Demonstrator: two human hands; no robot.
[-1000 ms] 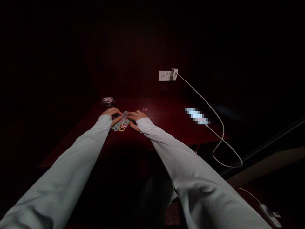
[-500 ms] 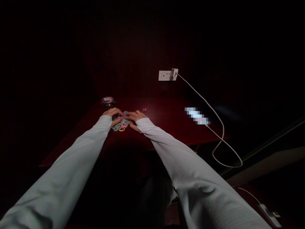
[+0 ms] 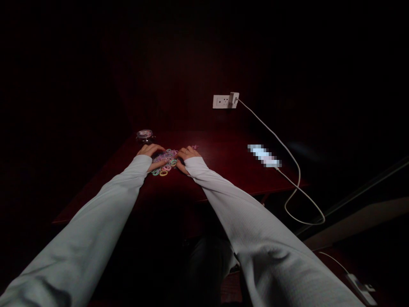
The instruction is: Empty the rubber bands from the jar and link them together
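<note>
A pile of small coloured bands that look like hair ties [image 3: 164,172] lies on the dark red table, in pink, purple, green and yellow. My left hand [image 3: 148,152] rests at the pile's left side, thumb and fingers spread around its edge. At the right side is my right hand [image 3: 188,154], fingers bent and thumb apart from them, with a ring on one finger. Just beyond its fingertips sits a small pink bunch of bands [image 3: 195,147]. Neither hand shows a band clearly gripped, though the undersides of the fingers are hidden.
A round clear-sided container [image 3: 145,135] stands behind my left hand. On the right, a blurred-out lit device [image 3: 264,156] lies on the table [image 3: 223,170]. Its white cable [image 3: 281,143] loops past the table edge to a charger [image 3: 234,99] in the wall socket [image 3: 220,101].
My right hand has drawn back to the right and slightly away, uncovering more of the pile and reaching nearer the pink bunch. My left hand has barely shifted.
</note>
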